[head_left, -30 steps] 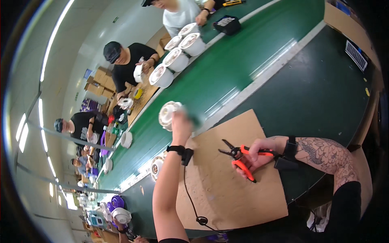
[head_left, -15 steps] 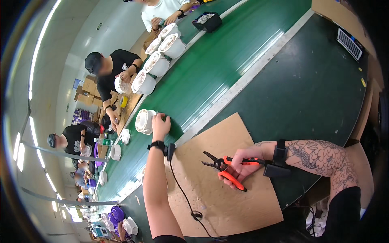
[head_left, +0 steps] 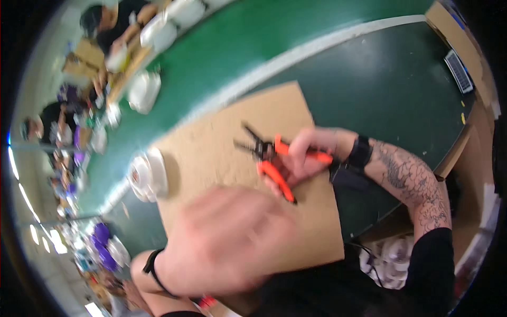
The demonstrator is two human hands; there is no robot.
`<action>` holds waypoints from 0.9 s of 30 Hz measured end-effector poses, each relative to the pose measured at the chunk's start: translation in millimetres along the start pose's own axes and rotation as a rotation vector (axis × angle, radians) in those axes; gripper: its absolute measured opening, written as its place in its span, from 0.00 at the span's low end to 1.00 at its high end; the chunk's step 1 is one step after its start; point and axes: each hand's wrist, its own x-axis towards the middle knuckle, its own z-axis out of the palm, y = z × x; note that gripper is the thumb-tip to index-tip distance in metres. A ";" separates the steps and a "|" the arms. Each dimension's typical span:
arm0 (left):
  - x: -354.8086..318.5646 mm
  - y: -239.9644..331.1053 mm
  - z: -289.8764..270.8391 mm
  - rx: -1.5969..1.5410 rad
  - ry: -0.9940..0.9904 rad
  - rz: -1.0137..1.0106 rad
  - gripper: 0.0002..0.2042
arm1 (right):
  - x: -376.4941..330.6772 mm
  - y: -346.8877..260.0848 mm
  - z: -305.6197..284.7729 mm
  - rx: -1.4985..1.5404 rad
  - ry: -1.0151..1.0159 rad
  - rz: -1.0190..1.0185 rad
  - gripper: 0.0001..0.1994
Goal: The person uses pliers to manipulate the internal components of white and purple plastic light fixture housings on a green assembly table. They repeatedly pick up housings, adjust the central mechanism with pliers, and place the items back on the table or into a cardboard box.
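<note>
Above the cardboard sheet, the right hand is wrapped around orange-handled wire strippers, jaws parted and empty; the blurred left hand's grip I cannot tell. At the sheet's left edge sits a white housing, seemingly no tool work on it under way.

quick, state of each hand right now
Left hand: blurred; open or closed cannot be told.
Right hand: closed around orange-handled black metal pliers, their jaws apart.

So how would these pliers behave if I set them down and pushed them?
The orange-handled pliers look stiff and perhaps heavy for their size, given the dark, metallic-looking jaws. Spread open, they may swing at the pivot if pushed, but their splayed shape probably won't roll.
</note>
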 end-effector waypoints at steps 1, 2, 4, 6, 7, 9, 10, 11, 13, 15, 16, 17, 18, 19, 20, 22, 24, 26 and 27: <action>-6.0 23.7 -3.3 -0.081 -0.052 0.041 0.10 | 0.2 0.8 5.2 -0.013 0.036 -0.016 0.25; -3.5 43.6 -5.1 -0.053 0.011 -0.008 0.07 | -2.8 -0.9 4.9 -0.091 0.045 -0.028 0.26; -15.9 76.6 6.6 -0.146 0.206 -0.240 0.09 | -4.9 -0.6 10.8 -0.217 0.071 -0.033 0.32; -31.1 79.6 11.3 -0.252 0.347 -0.306 0.14 | -11.1 -3.7 7.8 -0.280 0.106 -0.059 0.39; -35.2 73.2 6.1 -0.216 0.352 -0.238 0.15 | -13.1 -0.6 7.5 -0.253 0.107 -0.039 0.39; -52.0 57.5 0.7 -0.227 0.328 -0.120 0.14 | -22.0 0.9 4.9 -0.221 0.143 -0.043 0.39; -73.0 63.0 -4.5 -0.216 0.316 -0.128 0.13 | -8.6 -3.5 9.9 -0.212 0.088 -0.007 0.37; -73.1 60.0 -16.0 -0.221 0.236 -0.139 0.13 | -2.1 -3.5 11.1 -0.179 0.067 -0.018 0.31; -62.3 60.9 -43.7 -0.245 0.077 -0.271 0.16 | -0.3 -1.9 12.3 -0.140 0.047 -0.043 0.24; -57.3 53.3 -46.4 -0.202 0.075 -0.184 0.15 | -3.7 -2.6 15.5 -0.123 0.084 -0.032 0.23; -57.3 51.7 -36.7 -0.195 0.137 -0.160 0.14 | 3.3 -2.2 13.7 -0.108 0.071 -0.010 0.23; -60.5 53.5 -26.4 -0.187 0.189 -0.143 0.13 | 0.2 -1.0 10.1 -0.124 0.022 -0.029 0.24; -63.8 60.5 -10.7 -0.183 0.244 -0.188 0.11 | -4.1 -2.9 11.7 -0.157 0.024 -0.037 0.28; -48.2 48.2 -1.8 -0.259 0.230 -0.170 0.10 | -20.8 1.4 6.6 -0.183 0.085 -0.076 0.32; -43.4 58.8 -7.0 -0.268 0.251 -0.214 0.08 | -17.0 1.3 17.2 -0.239 0.075 -0.054 0.36; -42.8 59.0 -7.0 -0.132 0.248 -0.074 0.09 | -22.3 11.5 12.9 -0.204 0.059 -0.060 0.35; -61.6 68.3 -27.5 -0.039 0.149 -0.105 0.12 | -10.7 7.7 15.9 -0.165 0.014 -0.036 0.27; -71.9 68.4 -58.2 -0.114 -0.083 -0.179 0.14 | 3.6 10.0 17.2 -0.101 0.040 -0.038 0.20; -71.7 68.6 -69.8 -0.162 -0.215 -0.243 0.15 | 5.5 9.2 24.2 -0.133 0.028 -0.054 0.19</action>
